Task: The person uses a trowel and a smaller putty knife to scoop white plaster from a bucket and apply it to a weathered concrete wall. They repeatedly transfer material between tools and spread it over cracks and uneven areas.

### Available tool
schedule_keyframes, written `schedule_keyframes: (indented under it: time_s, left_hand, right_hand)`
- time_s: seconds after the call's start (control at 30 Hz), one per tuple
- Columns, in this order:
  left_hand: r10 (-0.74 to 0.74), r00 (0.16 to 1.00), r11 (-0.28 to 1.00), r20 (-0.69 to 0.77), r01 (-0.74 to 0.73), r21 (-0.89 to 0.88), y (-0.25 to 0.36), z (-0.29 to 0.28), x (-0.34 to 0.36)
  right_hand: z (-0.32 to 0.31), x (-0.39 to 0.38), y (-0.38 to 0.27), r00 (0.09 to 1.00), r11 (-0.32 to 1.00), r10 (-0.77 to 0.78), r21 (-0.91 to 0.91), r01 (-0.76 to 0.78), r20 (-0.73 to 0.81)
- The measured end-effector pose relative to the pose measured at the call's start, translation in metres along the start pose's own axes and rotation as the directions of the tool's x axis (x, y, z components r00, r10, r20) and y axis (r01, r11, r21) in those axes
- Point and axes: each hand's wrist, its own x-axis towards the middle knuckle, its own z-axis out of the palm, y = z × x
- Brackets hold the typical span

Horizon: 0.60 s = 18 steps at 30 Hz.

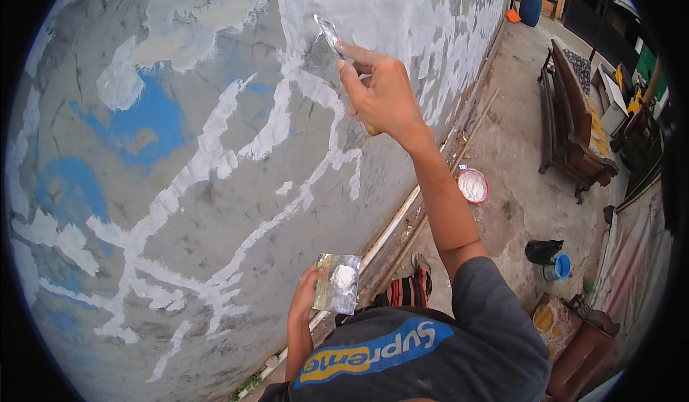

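My right hand [382, 95] is raised to the wall with its fingers closed round a putty knife [328, 32]. The knife's metal blade lies at the wall, on the edge of a broad white patch. Lower down, my left hand [304, 292] grips the edge of a flat square board [337, 284], held close to my body. A lump of white putty [344, 277] sits on the board. The grey wall [237, 258] carries branching white streaks of putty and some patches of blue paint [147, 119].
A red-rimmed tub of white putty [473, 185] stands on the concrete floor to my right. Beyond it are a wooden bench [570, 108], a blue bucket [558, 267] beside a black bag [543, 250], and an upholstered chair [585, 344]. A blue barrel [530, 6] stands far off.
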Motion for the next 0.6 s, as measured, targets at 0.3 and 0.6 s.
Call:
schedule_keyframes:
  time_s: [0.3,0.6]
  left_hand:
    - [-0.009,1.0,1.0,-0.006,0.009,-0.021,-0.007,-0.008,-0.003]
    - [-0.018,1.0,0.999,-0.007,0.018,-0.032,0.003,-0.005,-0.006]
  right_hand:
    - [0.017,0.001,0.019,0.974,0.962,-0.216,-0.154,0.224,0.067]
    - [0.002,0.027,-0.006,0.986,0.981,-0.167,-0.1,0.166,-0.004]
